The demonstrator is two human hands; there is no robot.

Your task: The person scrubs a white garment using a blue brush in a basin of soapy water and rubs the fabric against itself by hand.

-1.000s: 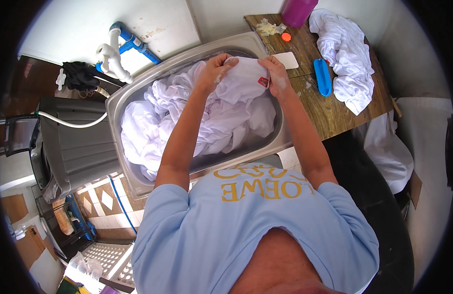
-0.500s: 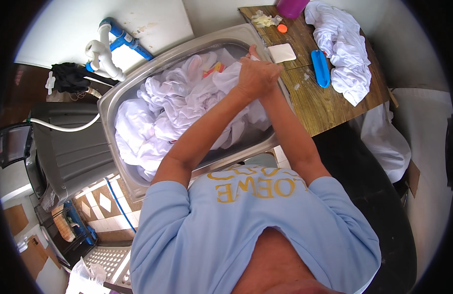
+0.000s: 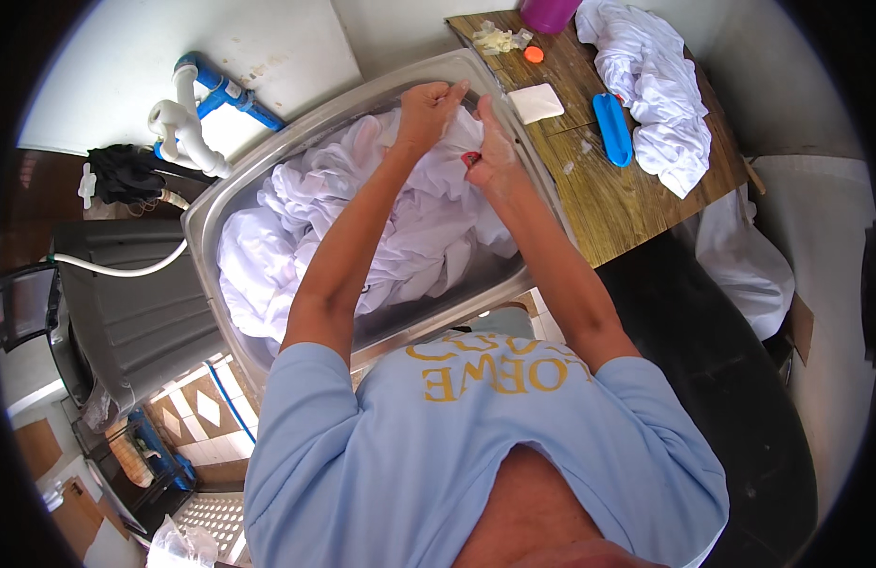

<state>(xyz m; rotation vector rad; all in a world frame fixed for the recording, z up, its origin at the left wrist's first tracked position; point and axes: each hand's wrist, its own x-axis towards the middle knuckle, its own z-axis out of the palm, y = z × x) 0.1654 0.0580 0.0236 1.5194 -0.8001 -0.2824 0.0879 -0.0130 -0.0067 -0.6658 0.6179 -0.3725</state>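
A heap of wet white cloth (image 3: 334, 218) fills a grey metal sink (image 3: 552, 204). At the sink's far right corner, my left hand (image 3: 427, 118) is closed on a bunch of the white cloth. Beside it on the right, my right hand (image 3: 495, 163) grips the same cloth, with its thumb pointing away from me. A small red patch (image 3: 471, 159) shows at its inner side; I cannot make out what it belongs to. The cloth stretches across the short gap between my hands. Some of my fingers are hidden by the cloth.
A wooden counter (image 3: 589, 208) on the right holds a blue brush-like piece (image 3: 612, 130), a pale square block (image 3: 536, 104), an orange cap (image 3: 534, 55), a purple container (image 3: 549, 13) and more white cloth (image 3: 661, 104). A white tap (image 3: 178, 128) and grey washing machine (image 3: 135, 284) stand left.
My hands were pressed together over the sink's right rim; now they are apart, my left one further left. The red and yellow patch in the cloth is no longer visible there.
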